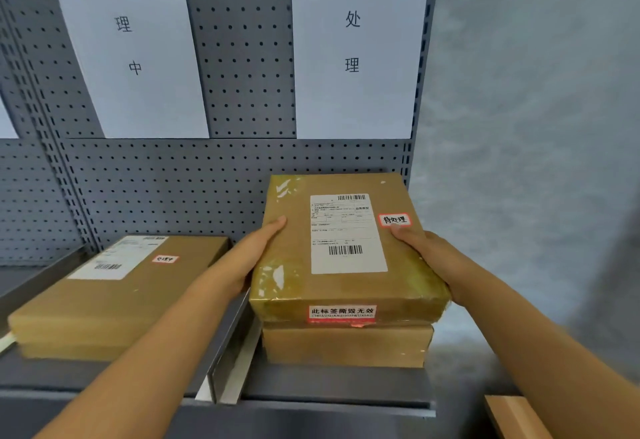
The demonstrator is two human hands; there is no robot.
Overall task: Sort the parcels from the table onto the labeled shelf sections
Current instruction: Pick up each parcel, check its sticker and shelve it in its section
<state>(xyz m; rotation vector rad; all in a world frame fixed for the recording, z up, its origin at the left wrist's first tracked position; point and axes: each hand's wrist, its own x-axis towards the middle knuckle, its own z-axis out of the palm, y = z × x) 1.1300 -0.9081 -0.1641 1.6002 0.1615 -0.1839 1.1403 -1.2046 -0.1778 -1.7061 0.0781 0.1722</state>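
On shelf [311,400], both hands (left hand [254,251], right hand [424,251]) gripping parcel [294,265]

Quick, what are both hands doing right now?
Left hand: holds the left side of the top parcel, thumb on top.
Right hand: grips its right side, thumb by the red-edged sticker.

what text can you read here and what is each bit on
"处理中": left wall sheet
"待处理": right wall sheet
"待处理": red-edged sticker on the held parcel
"此标签撕毁无效": red seal on its front edge
Probably "处理中": sticker on the left parcel, blurred
Shipping labels: too small to read
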